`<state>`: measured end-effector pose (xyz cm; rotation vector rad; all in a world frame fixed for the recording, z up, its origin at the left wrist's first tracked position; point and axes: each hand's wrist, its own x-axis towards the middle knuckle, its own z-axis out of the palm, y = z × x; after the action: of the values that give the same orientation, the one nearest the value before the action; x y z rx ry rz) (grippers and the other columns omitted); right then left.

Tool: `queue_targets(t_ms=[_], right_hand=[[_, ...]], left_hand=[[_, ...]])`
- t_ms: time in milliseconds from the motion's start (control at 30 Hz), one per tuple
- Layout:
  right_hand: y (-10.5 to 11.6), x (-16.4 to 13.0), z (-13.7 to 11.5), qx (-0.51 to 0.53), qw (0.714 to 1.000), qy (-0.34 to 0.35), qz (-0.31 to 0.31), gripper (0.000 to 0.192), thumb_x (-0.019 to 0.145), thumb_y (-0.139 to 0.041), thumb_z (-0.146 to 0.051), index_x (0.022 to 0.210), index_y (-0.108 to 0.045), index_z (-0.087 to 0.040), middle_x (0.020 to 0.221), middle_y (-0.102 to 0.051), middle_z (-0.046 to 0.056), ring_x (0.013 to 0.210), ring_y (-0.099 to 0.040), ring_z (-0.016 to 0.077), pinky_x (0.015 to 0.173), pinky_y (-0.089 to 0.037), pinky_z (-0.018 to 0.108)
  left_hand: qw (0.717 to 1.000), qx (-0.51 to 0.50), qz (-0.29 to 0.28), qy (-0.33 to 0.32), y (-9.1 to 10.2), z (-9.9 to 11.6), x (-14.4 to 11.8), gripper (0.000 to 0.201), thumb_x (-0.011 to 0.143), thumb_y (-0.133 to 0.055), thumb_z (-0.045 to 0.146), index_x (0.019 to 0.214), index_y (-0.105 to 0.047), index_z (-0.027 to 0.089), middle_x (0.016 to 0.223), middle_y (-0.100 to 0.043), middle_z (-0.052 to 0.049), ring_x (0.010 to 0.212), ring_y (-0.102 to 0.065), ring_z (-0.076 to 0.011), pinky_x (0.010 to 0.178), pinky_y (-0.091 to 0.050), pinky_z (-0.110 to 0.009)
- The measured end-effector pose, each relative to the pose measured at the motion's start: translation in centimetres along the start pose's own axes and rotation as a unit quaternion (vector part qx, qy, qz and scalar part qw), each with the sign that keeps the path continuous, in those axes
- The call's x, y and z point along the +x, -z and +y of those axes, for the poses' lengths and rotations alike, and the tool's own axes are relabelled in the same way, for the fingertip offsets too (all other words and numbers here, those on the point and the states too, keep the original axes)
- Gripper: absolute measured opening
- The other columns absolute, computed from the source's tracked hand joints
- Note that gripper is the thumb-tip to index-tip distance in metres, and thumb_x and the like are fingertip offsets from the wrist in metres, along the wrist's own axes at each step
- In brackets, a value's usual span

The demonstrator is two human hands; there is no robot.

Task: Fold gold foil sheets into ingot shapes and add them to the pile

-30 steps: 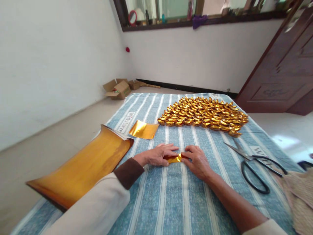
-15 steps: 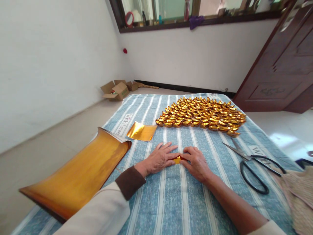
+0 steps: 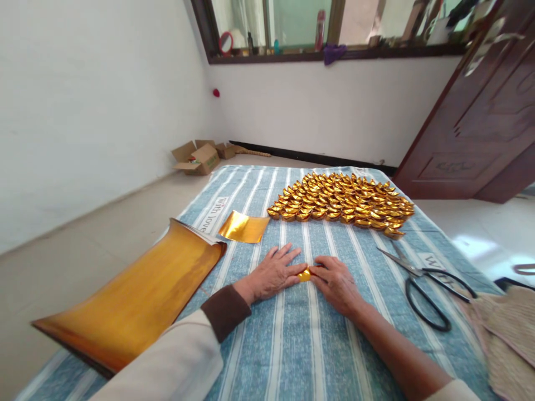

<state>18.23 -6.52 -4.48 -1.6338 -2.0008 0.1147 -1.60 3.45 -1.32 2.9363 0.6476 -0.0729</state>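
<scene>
left sleeve [image 3: 175,362]: cream, brown cuff | right sleeve [image 3: 453,391]: cream, pushed up | hands bare
</scene>
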Motion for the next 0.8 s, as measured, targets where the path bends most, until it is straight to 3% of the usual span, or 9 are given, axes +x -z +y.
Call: queue_targets(t_ms=[267, 467, 667, 800], right_hand=[[-0.7, 0.0, 0.7, 0.113, 0.990, -0.081, 0.039, 0.014, 0.084, -0.064, -0.020, 0.089, -0.075, -0.025, 0.109, -0.064, 0.007, 0.103, -0.060, 0.0223, 0.092, -0.046, 0.040], [-1.1, 0.4, 0.8, 0.031, 0.993, -0.094, 0.064, 0.004, 0.079, -0.071, -0.027, 0.081, -0.073, -0.024, 0.114, -0.061, 0.009, 0.108, -0.055, 0.0268, 0.092, -0.043, 0.044], [-1.1, 0.2, 0.7, -0.015, 0.995, -0.079, 0.063, 0.009, 0.079, -0.071, -0.031, 0.082, -0.068, -0.024, 0.114, -0.059, 0.009, 0.108, -0.053, 0.0277, 0.092, -0.042, 0.045], [-1.3, 0.2, 0.8, -0.024, 0.994, -0.075, 0.081, 0.017, 0.080, -0.069, -0.034, 0.093, -0.066, -0.022, 0.113, -0.060, 0.010, 0.107, -0.055, 0.0276, 0.090, -0.043, 0.044]], left_hand=[[1.000, -0.019, 0.015, -0.009, -0.7, -0.4, 0.1, 0.041, 0.099, -0.040, 0.043, 0.138, -0.047, 0.034, 0.153, -0.035, -0.011, 0.141, -0.024, -0.0379, 0.107, -0.024, -0.063], [1.000, -0.021, 0.010, -0.006, -0.5, -0.3, 0.1, 0.041, 0.099, -0.040, 0.044, 0.138, -0.046, 0.035, 0.154, -0.034, -0.010, 0.141, -0.024, -0.0368, 0.108, -0.022, -0.061], [1.000, -0.023, -0.003, 0.000, -0.2, -0.2, 0.0, 0.042, 0.099, -0.040, 0.045, 0.139, -0.045, 0.036, 0.154, -0.033, -0.010, 0.141, -0.026, -0.0372, 0.106, -0.023, -0.063], [0.999, -0.032, 0.013, 0.020, 0.4, 0.4, 0.2, 0.037, 0.096, -0.048, 0.042, 0.132, -0.053, 0.034, 0.149, -0.040, -0.009, 0.137, -0.034, -0.0342, 0.106, -0.027, -0.058]])
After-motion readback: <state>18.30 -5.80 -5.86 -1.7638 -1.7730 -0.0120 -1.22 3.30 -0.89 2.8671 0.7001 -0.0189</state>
